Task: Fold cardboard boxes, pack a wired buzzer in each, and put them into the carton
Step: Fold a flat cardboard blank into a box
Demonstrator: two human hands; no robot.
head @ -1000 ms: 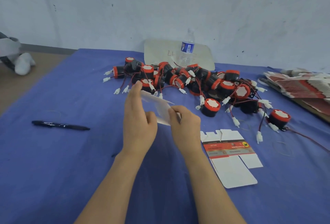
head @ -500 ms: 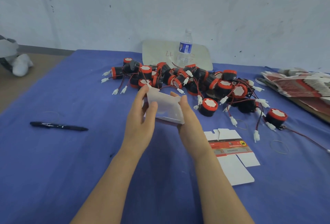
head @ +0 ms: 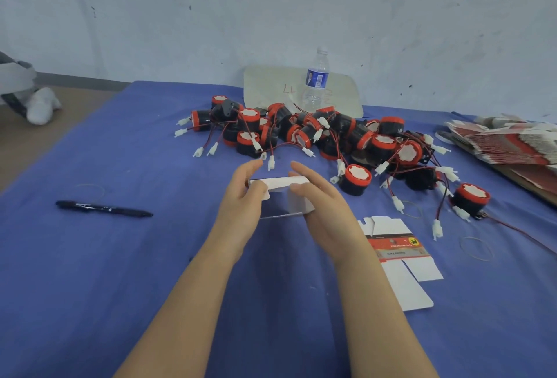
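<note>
Folding one box (head: 280, 185) is as far as I judge this has got: my left grip (head: 241, 198) and right grip (head: 321, 201) pinch its two ends, thumbs on top, the box half-formed between them. Buzzers (head: 304, 136) lie heaped just beyond the grips, none packed. Another flat box (head: 401, 260) waits beside the right grip. No carton in view.
</note>
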